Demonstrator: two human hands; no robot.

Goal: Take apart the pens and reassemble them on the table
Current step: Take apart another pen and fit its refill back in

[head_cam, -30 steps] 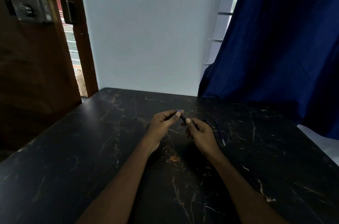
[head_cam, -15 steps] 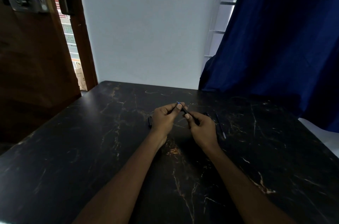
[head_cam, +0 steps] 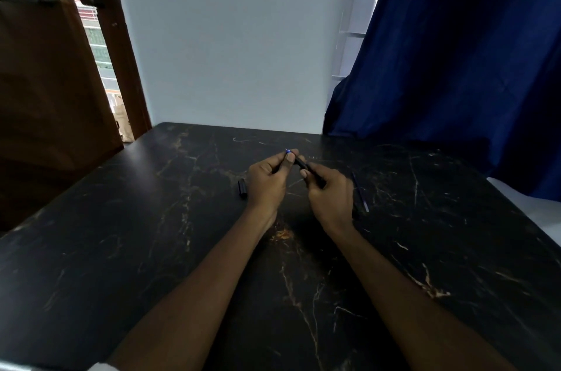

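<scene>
Both hands hold one dark pen a little above the black marble table, near its far middle. My left hand pinches the pen's blue-tipped front end between thumb and forefinger. My right hand grips the barrel's rear part, fingers curled round it. A dark pen cap lies on the table just left of my left hand. A thin blue refill lies on the table right of my right hand.
A white wall stands behind the table. A dark blue curtain hangs at the right, reaching the table's far right corner. A brown wooden door stands open at the left.
The view has tilted down slightly, so the hands sit higher in frame. Both hands keep their hold on the pen; the left thumb has shifted along the tip end.
</scene>
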